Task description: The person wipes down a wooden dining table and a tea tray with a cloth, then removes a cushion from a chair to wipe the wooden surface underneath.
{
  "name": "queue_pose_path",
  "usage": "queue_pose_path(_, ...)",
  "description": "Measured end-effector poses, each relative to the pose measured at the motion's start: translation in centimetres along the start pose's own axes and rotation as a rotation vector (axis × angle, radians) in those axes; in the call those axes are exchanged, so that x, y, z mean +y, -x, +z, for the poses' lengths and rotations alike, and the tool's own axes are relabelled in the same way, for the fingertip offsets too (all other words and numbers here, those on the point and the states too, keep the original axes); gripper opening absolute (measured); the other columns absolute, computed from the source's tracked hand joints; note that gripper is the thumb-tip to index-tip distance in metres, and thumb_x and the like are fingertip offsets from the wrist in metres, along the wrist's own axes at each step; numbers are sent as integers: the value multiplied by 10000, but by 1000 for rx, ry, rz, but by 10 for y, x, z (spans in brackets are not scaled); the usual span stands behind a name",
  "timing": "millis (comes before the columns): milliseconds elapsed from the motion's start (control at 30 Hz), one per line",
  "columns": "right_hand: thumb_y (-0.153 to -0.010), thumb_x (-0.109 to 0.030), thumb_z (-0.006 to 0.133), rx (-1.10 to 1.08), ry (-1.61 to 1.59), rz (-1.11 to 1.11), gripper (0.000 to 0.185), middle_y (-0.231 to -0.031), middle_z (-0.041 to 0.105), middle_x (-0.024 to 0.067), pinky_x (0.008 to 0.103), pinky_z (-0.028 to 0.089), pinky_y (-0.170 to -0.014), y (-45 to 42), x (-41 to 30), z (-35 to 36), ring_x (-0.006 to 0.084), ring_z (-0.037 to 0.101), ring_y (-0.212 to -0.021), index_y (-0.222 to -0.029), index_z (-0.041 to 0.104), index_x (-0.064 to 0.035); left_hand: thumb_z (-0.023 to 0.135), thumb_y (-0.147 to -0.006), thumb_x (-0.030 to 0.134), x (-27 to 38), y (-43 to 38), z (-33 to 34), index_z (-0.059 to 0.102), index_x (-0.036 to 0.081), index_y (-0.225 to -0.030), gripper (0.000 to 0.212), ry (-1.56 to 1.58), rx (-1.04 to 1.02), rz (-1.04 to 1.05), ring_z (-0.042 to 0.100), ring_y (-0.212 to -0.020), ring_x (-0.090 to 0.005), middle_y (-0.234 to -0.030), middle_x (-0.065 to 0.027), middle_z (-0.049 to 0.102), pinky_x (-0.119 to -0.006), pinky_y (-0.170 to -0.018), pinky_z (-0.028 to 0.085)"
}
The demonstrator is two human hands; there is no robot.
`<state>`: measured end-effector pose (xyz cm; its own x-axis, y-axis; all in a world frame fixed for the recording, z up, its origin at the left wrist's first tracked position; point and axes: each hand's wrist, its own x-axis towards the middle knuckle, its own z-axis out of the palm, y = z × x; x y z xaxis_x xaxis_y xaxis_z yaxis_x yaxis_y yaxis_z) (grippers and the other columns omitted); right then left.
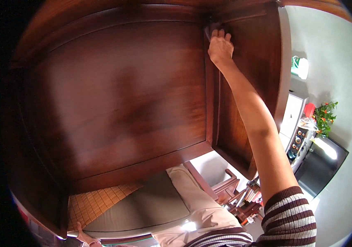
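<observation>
My right hand (221,46) reaches up to the far corner of a dark reddish-brown wooden panel (126,102). Its fingers are curled over a dark, purplish cloth (214,27), which is blurred and mostly hidden in the shadow of the corner. A second framed wooden side (247,77) meets the panel at that corner. Low in the picture my left hand (86,238) is at the front edge of a grey-brown seat cushion (142,207), near a bamboo mat (98,203). The picture's lower edge cuts off part of this hand.
One of my knees, in beige trousers (203,213), is on the cushion. A wooden chair (227,185) stands beyond it, near a stack of books (251,196). To the right are a speaker (298,140), a potted plant (324,117), a television (321,163) and a white-green jug (299,67).
</observation>
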<state>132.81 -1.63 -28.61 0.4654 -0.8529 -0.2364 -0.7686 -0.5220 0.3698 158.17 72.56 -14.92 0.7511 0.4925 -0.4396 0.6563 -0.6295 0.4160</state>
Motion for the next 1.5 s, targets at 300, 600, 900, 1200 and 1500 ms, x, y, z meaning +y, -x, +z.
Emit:
queue_pose_path(300,-669,44,650,-23,-160,61,520,-1249,406,254,370,549,-771,133,1,13,387,459,-1089,-1146,445,77,738,-640,278,-34,-34,-5,602,-52,-983,495,43,-16,-18,561,-826,-288,-980,-153,585,-412,-769,498)
queue_pose_path(600,-761,-102,618,-125,-232,206,481,-1329,351,221,406,503,-834,286,-4,51,375,447,-1109,-1193,442,18,755,-655,196,-18,-14,-1,580,-55,-1034,487,11,-40,32,562,-900,-260,-1063,-139,589,-387,-874,472)
queue_pose_path(900,-698,-31,618,-283,-309,382,497,-1249,364,259,463,476,-813,371,-21,60,422,467,-1042,-1160,436,-3,764,-638,156,-22,-18,-4,583,-39,-967,422,145,-80,-83,567,-858,-254,-1040,-140,595,-386,-837,488)
queue_pose_path(1200,-702,-28,562,-442,-160,-210,289,-1005,544,188,413,524,-690,426,13,64,316,546,-923,-991,546,-11,736,-666,153,-21,-13,0,624,-22,-974,371,50,17,-12,563,-913,-254,-1071,-131,594,-381,-860,488)
queue_pose_path(1500,-737,-65,544,-439,-243,-90,245,-931,524,142,404,512,-652,471,37,37,320,533,-864,-981,540,-81,747,-656,191,-21,-10,-5,641,-55,-867,342,88,-12,-39,578,-817,-232,-973,-123,619,-360,-775,505)
